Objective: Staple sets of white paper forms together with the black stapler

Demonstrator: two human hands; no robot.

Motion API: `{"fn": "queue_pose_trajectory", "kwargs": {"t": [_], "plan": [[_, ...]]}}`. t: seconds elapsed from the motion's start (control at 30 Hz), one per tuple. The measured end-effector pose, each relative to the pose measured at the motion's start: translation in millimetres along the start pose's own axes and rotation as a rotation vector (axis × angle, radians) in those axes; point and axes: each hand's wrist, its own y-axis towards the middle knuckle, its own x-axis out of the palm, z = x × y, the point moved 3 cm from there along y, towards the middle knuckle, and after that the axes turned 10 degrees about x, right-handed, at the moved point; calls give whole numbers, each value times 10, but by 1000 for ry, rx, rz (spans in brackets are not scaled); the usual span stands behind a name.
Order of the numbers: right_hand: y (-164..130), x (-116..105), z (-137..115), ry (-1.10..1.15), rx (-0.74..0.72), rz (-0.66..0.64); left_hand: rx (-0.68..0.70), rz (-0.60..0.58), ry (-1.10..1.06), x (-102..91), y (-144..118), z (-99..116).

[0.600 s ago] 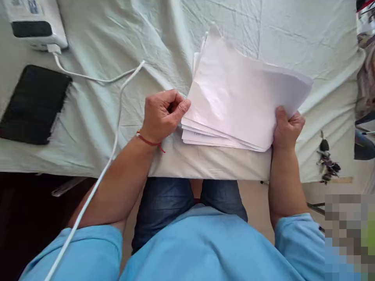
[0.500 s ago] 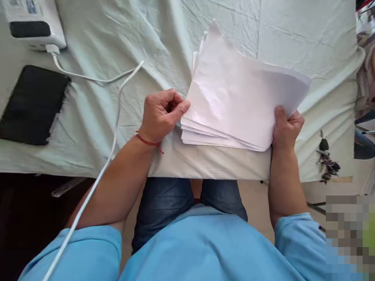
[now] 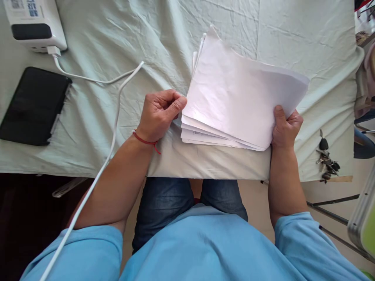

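A stack of white paper sheets (image 3: pixel 234 97) lies slightly fanned over the table's front part, its right side bent upward. My right hand (image 3: pixel 286 127) grips the stack at its lower right edge, thumb on top and fingers underneath. On the other side, my left hand (image 3: pixel 162 111) is closed in a pinch, its thumb tip right at the stack's left edge. Whether a sheet is caught between those fingertips is hidden. A red string bracelet (image 3: pixel 146 141) circles the left wrist. Some print shows on a lower sheet.
A pale cloth (image 3: pixel 164 35) covers the table. At left are a black phone-like slab (image 3: pixel 33 105) and a white power bank (image 3: pixel 38 29) with a white cable (image 3: pixel 117 117) running across my left arm. Keys (image 3: pixel 326 160) lie near the right front corner.
My left hand has drawn slightly left, its thumb moving from over the paper to its edge. The top sheet's upper left corner has dropped a little. My right hand stays nearly still.
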Motion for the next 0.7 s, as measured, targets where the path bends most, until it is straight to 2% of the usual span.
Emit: {"fn": "queue_pose_trajectory", "kwargs": {"t": [0.13, 0.37, 0.47, 0.6, 0.7], "plan": [[5, -3, -1, 10, 2, -15, 30, 29, 91, -38, 0, 10], [3, -1, -18, 32, 0, -47, -68, -95, 167, -73, -29, 144], [18, -4, -17, 43, 1, -43, -94, -199, 191, -111, -29, 177], [34, -1, -16, 59, 6, -47, -100, -415, 302, -136, -11, 219], [45, -14, -20, 71, 19, -57, -107, -506, 398, -136, -6, 241]]}}
